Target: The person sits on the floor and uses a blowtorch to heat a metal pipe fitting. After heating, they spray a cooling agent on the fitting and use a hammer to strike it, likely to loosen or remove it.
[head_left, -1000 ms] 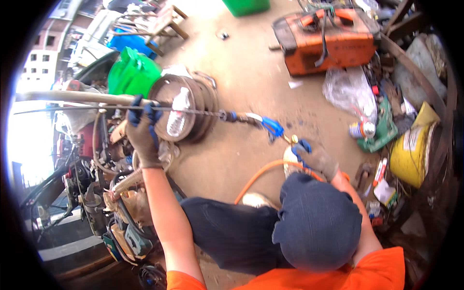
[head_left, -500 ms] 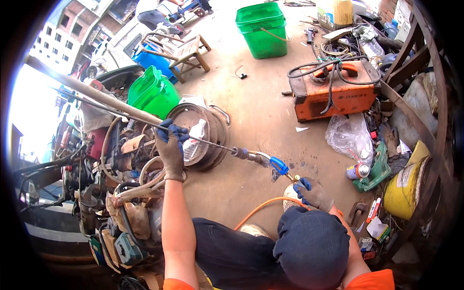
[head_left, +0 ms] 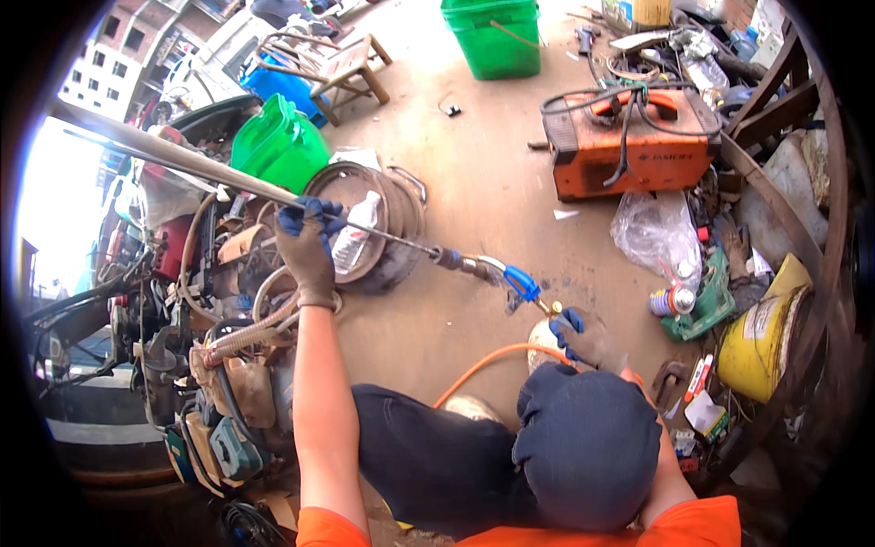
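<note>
My left hand (head_left: 308, 251), in a brown glove with blue fingertips, is closed around a thin metal rod (head_left: 401, 240). A thicker pole (head_left: 173, 150) runs from that hand to the upper left. At the rod's lower end sits a dark cylindrical piece (head_left: 447, 258), which meets the curved metal neck of a blue-handled gas torch (head_left: 521, 284). Gloved likewise, my right hand (head_left: 583, 339) is closed by the torch's brass valve end; its palm side is hidden. An orange hose (head_left: 488, 357) trails from there over the ground. I see no flame.
A rusty wheel rim (head_left: 396, 214) with a clear plastic bottle (head_left: 357, 232) lies under the rod. An orange welding machine (head_left: 633, 146) stands to the right. Green buckets (head_left: 283, 146), a wooden chair (head_left: 351, 73), a spray can (head_left: 673, 301) and a yellow bucket (head_left: 761, 337) surround the ground.
The whole scene has shifted slightly up and left in view. Both hands keep their grip, and the rod and torch stay in nearly the same position relative to each other.
</note>
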Available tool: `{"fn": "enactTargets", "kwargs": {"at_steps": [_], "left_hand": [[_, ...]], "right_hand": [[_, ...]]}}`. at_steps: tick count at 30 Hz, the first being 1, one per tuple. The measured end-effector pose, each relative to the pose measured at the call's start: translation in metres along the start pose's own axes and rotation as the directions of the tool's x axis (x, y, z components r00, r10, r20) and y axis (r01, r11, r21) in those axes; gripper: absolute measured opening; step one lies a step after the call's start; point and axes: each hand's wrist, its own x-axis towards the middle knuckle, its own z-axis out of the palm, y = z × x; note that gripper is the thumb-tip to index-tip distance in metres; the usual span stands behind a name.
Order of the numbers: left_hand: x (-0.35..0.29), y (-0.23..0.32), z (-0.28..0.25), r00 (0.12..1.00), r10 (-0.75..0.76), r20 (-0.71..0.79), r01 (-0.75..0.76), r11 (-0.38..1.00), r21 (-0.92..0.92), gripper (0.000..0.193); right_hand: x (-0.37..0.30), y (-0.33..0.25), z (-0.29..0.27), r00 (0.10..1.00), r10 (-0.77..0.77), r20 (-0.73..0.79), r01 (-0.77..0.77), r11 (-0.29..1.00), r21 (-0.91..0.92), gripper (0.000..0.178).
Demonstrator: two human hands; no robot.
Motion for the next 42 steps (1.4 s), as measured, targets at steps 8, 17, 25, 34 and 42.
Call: {"fn": "enactTargets", "kwargs": {"at_steps": [8,17,25,34,42], "left_hand": [[-0.005,0.006,0.001,0.998,-0.057,-0.007,0.057,0.998,0.027,0.015],[-0.002,0.004,-0.002,0.996,-0.084,0.012,0.083,0.996,0.026,0.014],[0.0,0.001,-0.003,0.998,-0.06,0.016,0.059,0.995,0.086,0.016],[0.0,0.004,-0.002,0.997,-0.069,0.029,0.067,0.994,0.081,0.015],[0.0,0.003,-0.003,0.997,-0.079,0.018,0.078,0.995,0.07,0.015]], "right_hand": [[0.005,0.004,-0.001,0.999,-0.006,0.034,0.006,1.0,-0.012,0.029],[0.003,0.0,0.0,0.999,0.022,0.036,-0.022,1.0,-0.006,0.031],[0.001,-0.007,-0.002,0.999,-0.005,0.043,0.006,1.0,-0.029,0.03],[-0.001,-0.01,-0.003,0.997,-0.023,0.067,0.02,0.999,0.042,0.029],[0.003,-0.001,-0.001,0.997,0.018,0.076,-0.019,1.0,0.02,0.034]]}}
